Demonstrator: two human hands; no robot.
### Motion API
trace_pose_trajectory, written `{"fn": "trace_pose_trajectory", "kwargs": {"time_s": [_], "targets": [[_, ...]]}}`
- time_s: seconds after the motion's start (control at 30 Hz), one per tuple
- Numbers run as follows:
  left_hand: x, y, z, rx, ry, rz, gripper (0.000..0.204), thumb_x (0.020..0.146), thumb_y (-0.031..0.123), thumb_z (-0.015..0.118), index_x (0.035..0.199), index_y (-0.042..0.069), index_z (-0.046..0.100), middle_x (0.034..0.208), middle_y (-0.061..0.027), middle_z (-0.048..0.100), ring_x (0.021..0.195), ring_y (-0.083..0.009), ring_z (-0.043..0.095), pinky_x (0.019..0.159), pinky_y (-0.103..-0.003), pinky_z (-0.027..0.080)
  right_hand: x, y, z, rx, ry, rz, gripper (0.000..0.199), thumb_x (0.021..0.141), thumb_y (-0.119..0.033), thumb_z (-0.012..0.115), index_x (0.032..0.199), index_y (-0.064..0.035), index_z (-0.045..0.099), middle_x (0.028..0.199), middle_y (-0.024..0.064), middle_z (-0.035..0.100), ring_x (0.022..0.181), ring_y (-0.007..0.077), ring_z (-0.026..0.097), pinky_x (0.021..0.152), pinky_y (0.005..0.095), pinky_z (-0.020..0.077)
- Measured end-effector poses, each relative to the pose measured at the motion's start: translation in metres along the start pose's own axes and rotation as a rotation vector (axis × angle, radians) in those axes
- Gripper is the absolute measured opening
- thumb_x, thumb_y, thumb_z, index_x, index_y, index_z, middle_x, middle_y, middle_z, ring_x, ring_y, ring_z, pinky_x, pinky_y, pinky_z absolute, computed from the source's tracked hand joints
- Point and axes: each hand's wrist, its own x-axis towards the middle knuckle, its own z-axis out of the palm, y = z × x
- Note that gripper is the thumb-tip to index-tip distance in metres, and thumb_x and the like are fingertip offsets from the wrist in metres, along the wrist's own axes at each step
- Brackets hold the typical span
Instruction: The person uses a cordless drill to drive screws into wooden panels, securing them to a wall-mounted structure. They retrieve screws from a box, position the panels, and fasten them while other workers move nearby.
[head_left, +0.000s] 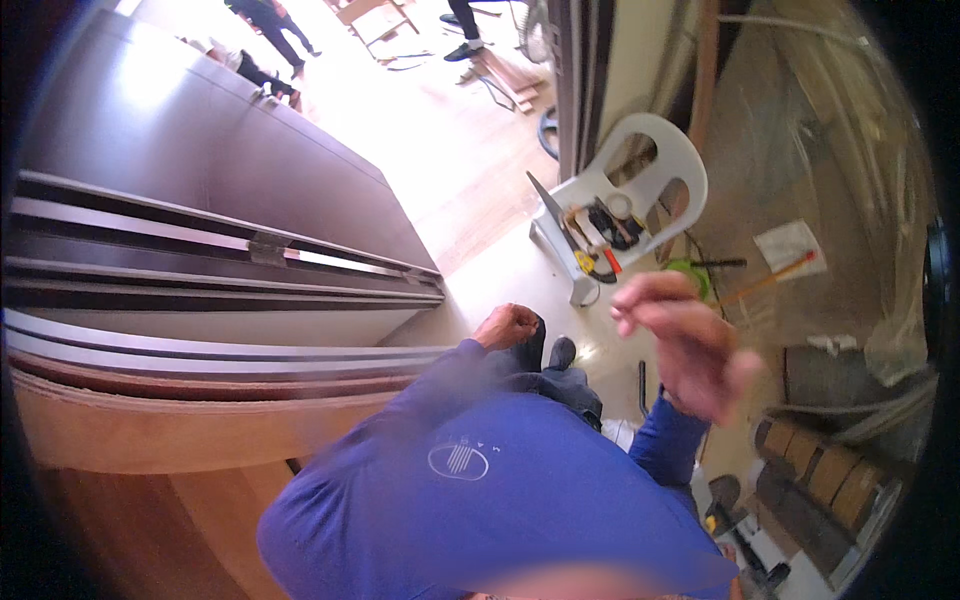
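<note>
My left hand (508,326) is low in front of my body, close to the edge of the stacked panels (230,365) on the left. Its fingers are curled together, and whether anything lies inside them is hidden. My right hand (690,345) is raised on the right, slightly blurred, with its fingers loosely bent and apart and no object visible in it. Beyond it stands a white plastic chair (682,150). On its seat lie a handsaw (556,212), a red-handled tool (612,261), a roll of tape (619,206) and other dark tools.
Large dark panels (200,130) lean at the left. A green object (690,275) and a white sheet (790,247) are beside the chair. Cardboard-coloured boxes (815,470) sit at lower right. Other people (265,25) and wood pieces (510,75) are at the far end.
</note>
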Motion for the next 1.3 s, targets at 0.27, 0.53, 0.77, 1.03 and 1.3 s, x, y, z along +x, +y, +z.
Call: {"fn": "trace_pose_trajectory", "kwargs": {"time_s": [0.27,0.53,0.77,1.03,1.3], "targets": [[0.047,-0.007,-0.114,-0.093,0.23,0.02,0.016,0.088,0.008,0.072,0.101,0.001,0.075,0.085,-0.006,0.074,0.075,-0.0137,0.068,0.068,-0.032,0.056,0.167,-0.005,0.06,0.337,-0.2,-0.307,0.076,0.103,-0.062,0.032,0.111,0.0037,0.07,0.118,0.0271,0.063,0.099,0.029,0.062,0.082,0.0369,0.0488],[0.093,-0.047,-0.301,-0.067,0.377,-0.102,0.02,0.087,0.008,0.071,0.105,0.001,0.077,0.09,-0.0113,0.076,0.074,-0.0169,0.071,0.071,-0.032,0.059,0.345,0.11,0.116,0.371,-0.244,-0.32,0.067,0.102,-0.055,0.036,0.108,0.002,0.07,0.118,0.0235,0.063,0.096,0.0274,0.062,0.08,0.0371,0.0485],[0.081,-0.094,-0.457,-0.239,0.591,-0.234,0.018,0.086,0.007,0.073,0.102,-0.002,0.076,0.087,-0.0108,0.076,0.073,-0.0146,0.071,0.068,-0.031,0.058,0.483,0.174,0.168,0.402,-0.292,-0.331,0.059,0.1,-0.049,0.04,0.105,0.0006,0.071,0.118,0.0203,0.062,0.093,0.0259,0.062,0.077,0.0372,0.0482],[0.097,-0.136,-0.536,-0.501,0.741,-0.217,0.017,0.084,0.003,0.074,0.101,-0.003,0.075,0.087,-0.0099,0.075,0.076,-0.0139,0.071,0.068,-0.03,0.059,0.589,0.241,0.203,0.446,-0.34,-0.33,0.05,0.098,-0.043,0.044,0.102,-0.0011,0.071,0.118,0.0166,0.062,0.09,0.0243,0.062,0.075,0.0373,0.0478],[0.163,-0.147,-0.609,-0.62,0.786,-0.201,0.019,0.084,0.003,0.075,0.102,-0.004,0.074,0.091,-0.0103,0.074,0.072,-0.017,0.071,0.064,-0.032,0.059,0.712,0.329,0.207,0.557,-0.406,-0.338,0.041,0.097,-0.036,0.048,0.099,-0.0027,0.071,0.118,0.013,0.062,0.086,0.0226,0.061,0.072,0.0374,0.0475]]}}
